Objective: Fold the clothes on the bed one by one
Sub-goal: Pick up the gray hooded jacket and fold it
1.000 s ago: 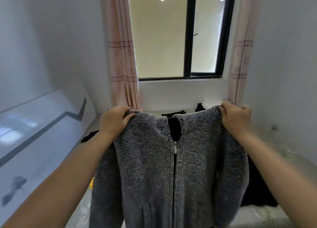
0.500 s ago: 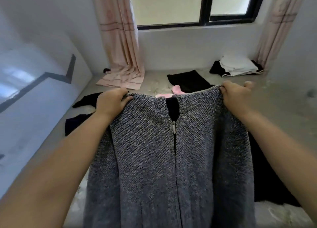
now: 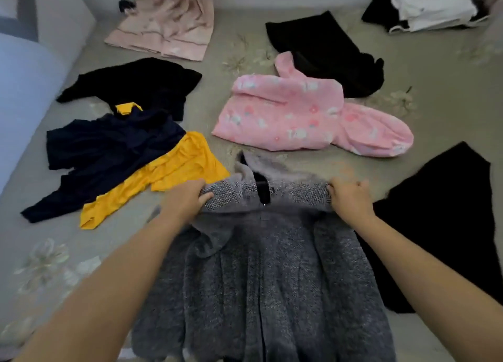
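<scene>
Two hands pinch the grey knit zip jacket (image 3: 261, 274) at its shoulders, the left hand (image 3: 185, 201) and right hand (image 3: 349, 198) each curled on the fabric; it lies front-up on the bed (image 3: 435, 70), near edge; I'd say spread it flat and smooth the sleeves before folding; no containers here, only a folded white stack (image 3: 432, 4) by the wall.

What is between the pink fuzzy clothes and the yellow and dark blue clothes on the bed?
Only bare bed sheet lies between the pink garment and the yellow and navy garment; no clothing sits in that strip, as the head view shows.
</scene>
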A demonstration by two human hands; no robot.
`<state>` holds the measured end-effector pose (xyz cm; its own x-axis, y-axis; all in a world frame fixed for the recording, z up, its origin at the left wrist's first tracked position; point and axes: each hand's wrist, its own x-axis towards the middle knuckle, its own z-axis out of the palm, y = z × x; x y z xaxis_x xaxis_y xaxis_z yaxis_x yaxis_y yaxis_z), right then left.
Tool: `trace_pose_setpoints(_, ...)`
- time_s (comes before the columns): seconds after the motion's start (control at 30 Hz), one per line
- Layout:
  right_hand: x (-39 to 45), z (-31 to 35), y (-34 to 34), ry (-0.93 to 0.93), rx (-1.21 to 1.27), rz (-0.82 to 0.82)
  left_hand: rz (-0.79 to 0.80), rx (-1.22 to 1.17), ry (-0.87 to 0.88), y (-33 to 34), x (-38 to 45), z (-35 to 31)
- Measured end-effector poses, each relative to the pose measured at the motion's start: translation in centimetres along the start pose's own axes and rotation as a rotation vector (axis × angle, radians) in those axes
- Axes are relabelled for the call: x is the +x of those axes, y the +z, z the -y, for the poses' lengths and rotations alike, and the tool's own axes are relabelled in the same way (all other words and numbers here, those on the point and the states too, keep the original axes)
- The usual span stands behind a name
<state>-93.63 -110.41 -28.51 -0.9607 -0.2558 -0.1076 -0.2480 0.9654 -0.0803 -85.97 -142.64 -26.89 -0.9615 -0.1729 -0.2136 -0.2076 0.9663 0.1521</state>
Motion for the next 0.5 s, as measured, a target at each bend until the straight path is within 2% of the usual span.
trace_pose_setpoints(0.13,-3.7,-0.1,6.1,-0.069,-0.200,0.618,0.653,0.166,0.062,6.3,-1.1,0.5)
trace_pose_setpoints(0.17,-3.9,0.2,7.1,-0.066,-0.208,0.678,0.769,0.183,0.076,7.6,-1.1,0.5)
trace_pose_setpoints(0.2,-3.7,0.6,7.7,-0.046,-0.191,0.697,0.819,0.166,0.084,8.6,-1.1,0.4)
trace_pose_setpoints(0.27,-2.5,1.7,8.6,0.047,-0.027,0.606,0.798,-0.034,0.056,10.2,-0.7,-0.1)
trace_pose_setpoints(0.33,-0.8,3.2,9.4,0.147,0.136,0.514,0.684,-0.236,-0.032,11.3,-0.1,-1.0)
trace_pose_setpoints(0.5,0.9,6.3,12.5,0.268,0.019,0.416,0.484,-0.238,-0.084,14.1,0.3,-4.3)
